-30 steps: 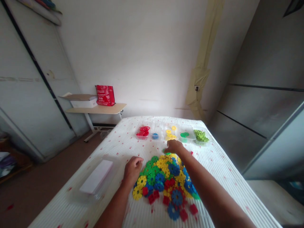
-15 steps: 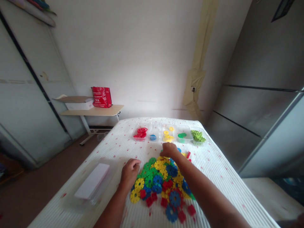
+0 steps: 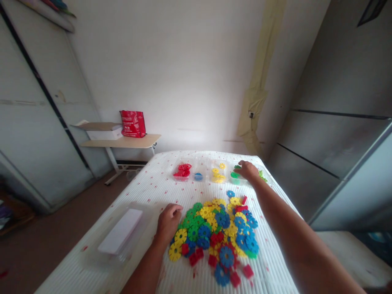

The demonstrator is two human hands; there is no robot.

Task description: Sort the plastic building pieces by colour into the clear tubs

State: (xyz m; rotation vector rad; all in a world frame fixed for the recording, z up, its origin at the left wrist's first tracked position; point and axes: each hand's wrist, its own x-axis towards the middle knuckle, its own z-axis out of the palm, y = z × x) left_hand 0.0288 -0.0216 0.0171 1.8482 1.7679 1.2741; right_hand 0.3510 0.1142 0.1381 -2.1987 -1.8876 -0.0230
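Over a clear tub (image 3: pixel 243 181) on the table (image 3: pixel 186 194), a green disc (image 3: pixel 237 167) is sitting at the left edge of the right hand (image 3: pixel 248 169), seemingly in its nearly closed pinch.
Being round, it is showing no long axis; its facing is too small to tell. The left hand (image 3: pixel 168 220), farther off, is resting half-open beside the coloured pile (image 3: pixel 212 222), nothing showing in it.

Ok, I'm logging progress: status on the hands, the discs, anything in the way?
Right hand at green-disc tub, green disc at its fingertips, grip unclear. Left hand loosely curled beside mixed pile. Right hand partly hides light-green pieces.
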